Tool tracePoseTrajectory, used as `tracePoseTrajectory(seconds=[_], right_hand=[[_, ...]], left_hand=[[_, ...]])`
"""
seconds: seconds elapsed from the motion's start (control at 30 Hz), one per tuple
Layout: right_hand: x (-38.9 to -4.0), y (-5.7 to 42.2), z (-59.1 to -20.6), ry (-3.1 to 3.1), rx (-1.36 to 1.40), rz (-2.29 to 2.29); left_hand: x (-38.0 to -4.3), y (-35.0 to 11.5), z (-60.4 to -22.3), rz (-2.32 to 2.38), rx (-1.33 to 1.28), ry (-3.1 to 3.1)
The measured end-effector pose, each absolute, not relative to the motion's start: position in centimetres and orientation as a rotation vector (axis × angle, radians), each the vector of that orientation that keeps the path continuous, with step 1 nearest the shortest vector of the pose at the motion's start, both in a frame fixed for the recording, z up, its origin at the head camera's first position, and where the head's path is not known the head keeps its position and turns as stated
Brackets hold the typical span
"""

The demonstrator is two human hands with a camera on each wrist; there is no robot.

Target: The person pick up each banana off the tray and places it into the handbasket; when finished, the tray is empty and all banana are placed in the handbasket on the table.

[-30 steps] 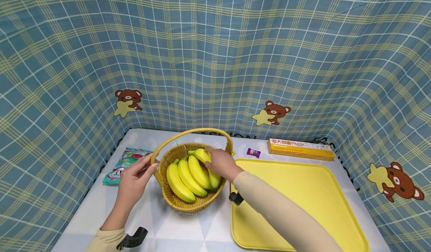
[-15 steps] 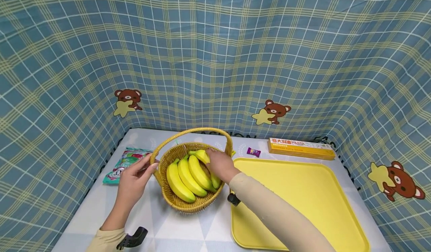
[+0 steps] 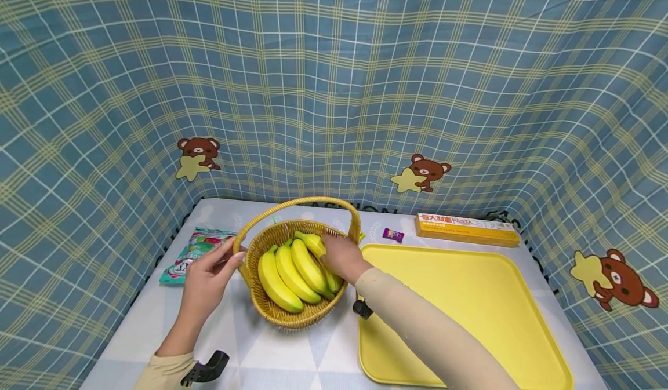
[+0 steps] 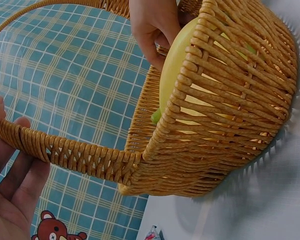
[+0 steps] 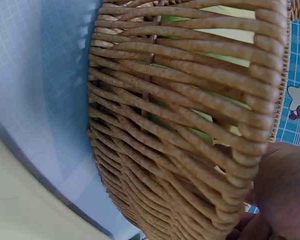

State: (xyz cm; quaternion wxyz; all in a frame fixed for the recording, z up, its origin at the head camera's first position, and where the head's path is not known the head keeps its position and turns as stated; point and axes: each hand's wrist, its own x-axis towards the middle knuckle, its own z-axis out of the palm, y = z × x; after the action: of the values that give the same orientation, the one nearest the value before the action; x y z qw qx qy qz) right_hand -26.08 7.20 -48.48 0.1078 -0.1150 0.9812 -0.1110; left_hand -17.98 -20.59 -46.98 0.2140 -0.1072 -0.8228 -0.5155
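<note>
A wicker basket [image 3: 292, 321] with a tall arched handle stands on the table, holding several yellow bananas [image 3: 276, 283] side by side, stems toward the back. My left hand [image 3: 205, 280] grips the left foot of the handle; the left wrist view shows thumb and fingers around the handle [image 4: 85, 156]. Inside the basket's right part, my right hand [image 3: 344, 258] holds the rightmost banana [image 3: 311, 241], its stem end showing past the fingers. The right wrist view shows the basket wall [image 5: 175, 110] with part of the right hand [image 5: 285, 190] behind the rim; the fingertips are hidden.
To the right lies a yellow tray [image 3: 459, 297], close beside the basket. Behind it are a pasta box [image 3: 467, 230] and a small purple packet [image 3: 393, 235]. A teal snack bag [image 3: 195, 255] lies left of the basket, near the left hand. A plaid curtain [image 3: 323, 88] surrounds the table.
My right hand has shifted slightly right and down with the banana, which now sits lower against the other bananas. The left hand and the basket stay almost still.
</note>
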Motion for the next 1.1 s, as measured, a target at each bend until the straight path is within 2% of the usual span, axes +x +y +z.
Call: tracePoseTrajectory(seconds=[0.43, 0.73, 0.9, 1.1], right_hand=[[-25.5, 8.0, -47.7, 2.927, -0.48, -0.399], [-23.3, 9.6, -46.5, 2.961, -0.663, -0.57], [-21.2, 12.3, -45.9, 2.947, -0.734, -0.75], [-18.8, 18.4, -45.8, 3.012, -0.597, -0.759]], left_hand=[[-18.0, -20.7, -46.9, -1.445, -0.281, -2.268], [-18.0, -20.8, -47.0, -1.472, -0.269, -2.269], [-17.6, -21.2, -47.5, -1.444, -0.302, -2.323], [-16.7, -23.3, -48.9, -1.192, -0.253, -2.527]])
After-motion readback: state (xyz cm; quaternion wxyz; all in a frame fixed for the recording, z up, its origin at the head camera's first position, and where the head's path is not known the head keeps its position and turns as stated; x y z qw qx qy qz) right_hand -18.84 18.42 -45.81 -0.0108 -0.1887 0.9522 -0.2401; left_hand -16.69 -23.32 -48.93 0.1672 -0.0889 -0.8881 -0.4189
